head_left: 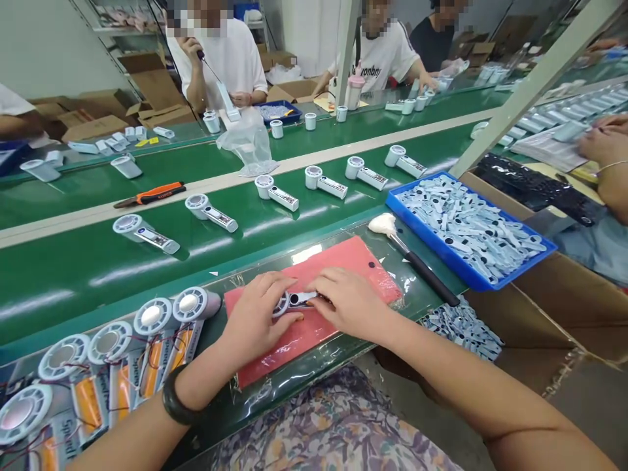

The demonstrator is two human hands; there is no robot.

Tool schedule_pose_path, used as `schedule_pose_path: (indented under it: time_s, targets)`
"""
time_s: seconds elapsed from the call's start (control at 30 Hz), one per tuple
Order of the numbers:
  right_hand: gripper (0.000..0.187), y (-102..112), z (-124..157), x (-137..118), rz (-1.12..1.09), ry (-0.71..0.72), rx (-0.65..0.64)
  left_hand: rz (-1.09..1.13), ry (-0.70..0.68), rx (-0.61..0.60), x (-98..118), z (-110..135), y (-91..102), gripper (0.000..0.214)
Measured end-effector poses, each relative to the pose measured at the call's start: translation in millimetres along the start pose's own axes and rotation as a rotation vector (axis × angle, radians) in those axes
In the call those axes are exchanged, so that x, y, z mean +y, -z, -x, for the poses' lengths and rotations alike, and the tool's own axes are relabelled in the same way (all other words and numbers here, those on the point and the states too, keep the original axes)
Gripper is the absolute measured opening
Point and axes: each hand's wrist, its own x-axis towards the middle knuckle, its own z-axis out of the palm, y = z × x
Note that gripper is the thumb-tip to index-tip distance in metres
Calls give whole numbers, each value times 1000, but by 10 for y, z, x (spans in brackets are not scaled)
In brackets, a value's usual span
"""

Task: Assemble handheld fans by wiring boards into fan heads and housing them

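Both my hands rest on a red mat (343, 261) at the near edge of the bench. My left hand (255, 317) and my right hand (350, 302) press together on a small white handheld fan unit (294, 301) that lies on the mat between them. Fingers of both hands curl over it, hiding most of it. A black bracelet (174, 398) circles my left wrist. To the left lies a row of several unfinished fan units (147, 320) with orange batteries and loose wires.
A green conveyor belt (73, 268) carries several assembled fans (324, 181) and orange-handled pliers (152, 193). A blue tray (471, 271) of small grey parts and a black-handled brush (417, 261) sit at right. Other people work across the belt and at right.
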Motion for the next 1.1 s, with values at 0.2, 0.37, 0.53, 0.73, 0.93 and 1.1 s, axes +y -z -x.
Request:
schedule_pose_path:
  time_s: [0.2, 0.37, 0.53, 0.73, 0.93, 1.1]
  targets:
    - [13, -109, 32, 35, -24, 9, 64, 73, -23, 28, 75, -49, -8, 18]
    - [11, -252, 75, 106, -335, -88, 154, 78, 7, 13, 114, -71, -18, 18]
    - [11, -289, 87, 113, -408, -78, 146, 16, -17, 8, 74, 5, -45, 21]
    - [15, -284, 57, 132, -395, -71, 112, 16, 26, 11, 80, -11, -86, 20]
    - [44, -333, 159, 245, -582, -172, -29, -13, -5, -8, 247, 68, -1, 6]
    - [40, -300, 319, 127, -341, 2, -112, -130, 4, -30, 395, 289, -56, 23]
